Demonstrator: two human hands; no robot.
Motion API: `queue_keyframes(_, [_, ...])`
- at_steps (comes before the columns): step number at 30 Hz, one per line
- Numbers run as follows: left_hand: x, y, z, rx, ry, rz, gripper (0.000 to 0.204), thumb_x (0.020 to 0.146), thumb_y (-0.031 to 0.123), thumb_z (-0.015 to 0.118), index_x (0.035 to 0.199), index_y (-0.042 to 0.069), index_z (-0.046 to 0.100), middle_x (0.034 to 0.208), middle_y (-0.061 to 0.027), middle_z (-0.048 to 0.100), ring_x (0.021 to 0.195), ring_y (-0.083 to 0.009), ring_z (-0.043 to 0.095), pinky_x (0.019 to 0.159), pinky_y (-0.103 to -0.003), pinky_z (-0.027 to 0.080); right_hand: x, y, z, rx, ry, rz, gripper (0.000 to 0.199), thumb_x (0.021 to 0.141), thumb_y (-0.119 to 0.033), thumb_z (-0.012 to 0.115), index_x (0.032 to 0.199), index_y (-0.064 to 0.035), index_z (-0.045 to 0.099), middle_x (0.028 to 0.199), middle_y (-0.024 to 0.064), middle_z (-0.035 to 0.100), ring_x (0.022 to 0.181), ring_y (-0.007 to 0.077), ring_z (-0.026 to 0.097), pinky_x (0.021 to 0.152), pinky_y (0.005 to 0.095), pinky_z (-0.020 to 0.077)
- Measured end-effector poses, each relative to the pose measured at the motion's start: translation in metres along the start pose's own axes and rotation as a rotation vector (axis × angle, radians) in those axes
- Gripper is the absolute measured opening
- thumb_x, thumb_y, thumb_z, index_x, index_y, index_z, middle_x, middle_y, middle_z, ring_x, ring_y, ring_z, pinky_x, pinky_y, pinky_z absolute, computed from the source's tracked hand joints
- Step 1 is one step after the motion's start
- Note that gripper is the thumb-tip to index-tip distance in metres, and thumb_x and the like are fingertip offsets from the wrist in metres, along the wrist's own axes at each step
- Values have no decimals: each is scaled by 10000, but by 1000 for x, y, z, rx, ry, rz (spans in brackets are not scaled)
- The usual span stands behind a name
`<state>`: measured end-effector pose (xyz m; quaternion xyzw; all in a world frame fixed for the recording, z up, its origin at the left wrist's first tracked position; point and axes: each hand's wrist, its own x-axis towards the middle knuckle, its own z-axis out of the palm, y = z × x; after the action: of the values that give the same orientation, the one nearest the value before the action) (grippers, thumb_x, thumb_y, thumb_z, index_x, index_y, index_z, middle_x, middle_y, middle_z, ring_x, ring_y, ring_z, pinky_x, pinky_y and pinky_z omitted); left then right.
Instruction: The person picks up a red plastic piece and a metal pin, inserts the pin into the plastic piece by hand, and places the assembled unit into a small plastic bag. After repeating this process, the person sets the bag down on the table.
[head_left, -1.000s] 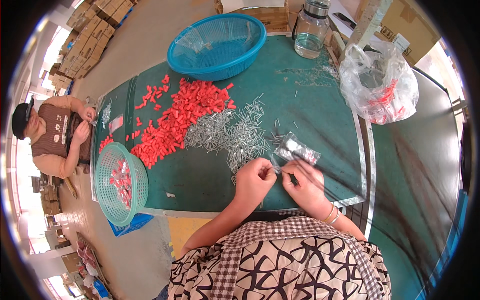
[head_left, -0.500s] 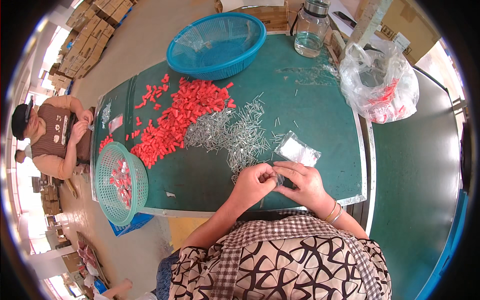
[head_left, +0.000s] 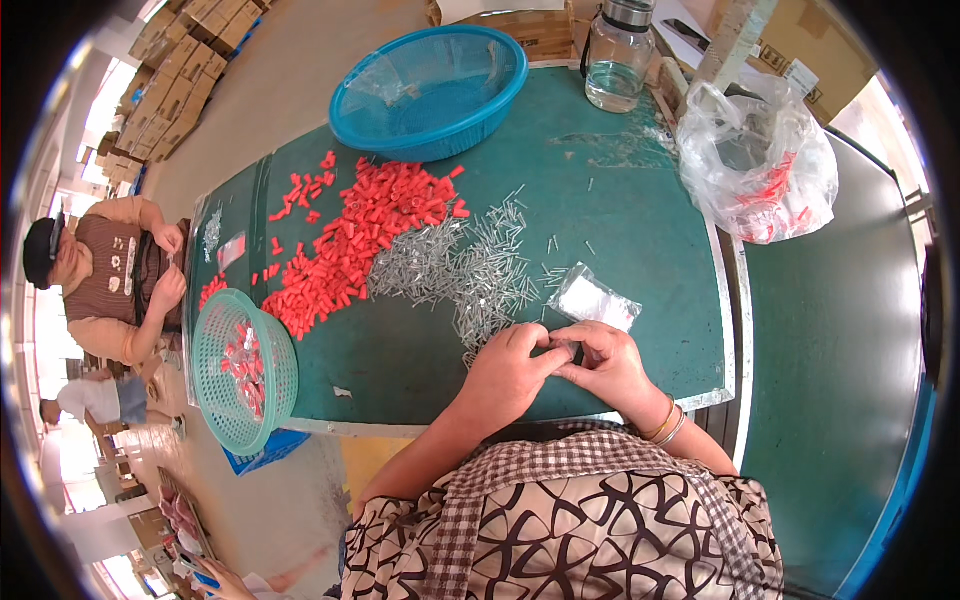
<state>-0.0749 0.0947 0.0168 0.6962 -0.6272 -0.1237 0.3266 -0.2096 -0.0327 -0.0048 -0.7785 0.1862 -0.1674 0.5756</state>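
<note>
Close to the near edge of the green table, my left hand [head_left: 503, 372] and my right hand [head_left: 612, 368] meet, fingertips pinched together. Between them is a small clear plastic bag [head_left: 571, 350], mostly hidden by the fingers; its contents cannot be made out. Just beyond my right hand lies a stack of flat clear bags [head_left: 597, 300]. A heap of silver screws [head_left: 490, 275] spreads beyond my left hand. Next to it, further left, is a long pile of short red plastic plugs [head_left: 375, 220].
A light green basket [head_left: 280, 375] holding red pieces stands at the table's left. At the far side are a blue basket [head_left: 440, 135] and a glass bottle [head_left: 613, 80]. A white plastic bag [head_left: 760, 180] hangs at the right. A co-worker [head_left: 105, 270] sits at the left end.
My left fingers have shifted over the small bag, and my right fingers have curled in more. The co-worker's hands have moved apart, and another person has come into view in the left background.
</note>
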Motion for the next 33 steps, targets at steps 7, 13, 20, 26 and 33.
queue_keyframes(7, [-1, -2, -2, -6, -16, 27, 141, 737, 78, 651, 876, 97, 662, 884, -82, 506, 835, -270, 554, 705, -384, 460, -3, 5, 0, 140, -38, 94, 337, 676, -108, 824, 979, -86, 676, 820, -14, 629, 554, 54, 449, 498, 225, 409])
queue_keyframes(13, [-8, 0, -2, 40, -19, 70, 146, 723, 135, 670, 869, 124, 675, 970, -68, 519, 899, -267, 528, 785, -376, 438, 2, -6, -8, -15, -169, 16, 362, 644, -154, 845, 956, -85, 675, 807, -12, 639, 596, 88, 508, 526, 245, 439])
queue_keyframes(20, [-3, 1, -3, 12, 28, 89, 178, 707, 111, 689, 884, 112, 679, 1019, -61, 549, 855, -247, 535, 765, -373, 444, 4, -6, -11, 37, -185, -8, 294, 679, -138, 830, 922, -73, 679, 795, 6, 636, 601, 87, 515, 526, 245, 433])
queue_keyframes(26, [-4, -6, 0, -121, 9, 8, 246, 708, 56, 720, 946, 91, 668, 1037, -55, 575, 812, -228, 576, 725, -359, 478, 6, 3, -6, 234, -147, 94, 281, 689, -109, 825, 927, -71, 681, 768, -12, 616, 568, 48, 441, 493, 228, 380])
queue_keyframes(33, [0, -6, -2, -134, 29, 2, 263, 728, 2, 706, 973, 82, 658, 1002, -66, 604, 806, -222, 636, 683, -319, 518, 7, 5, -7, 254, -146, 127, 253, 709, -87, 812, 916, -59, 669, 754, -27, 587, 562, 36, 391, 487, 221, 353])
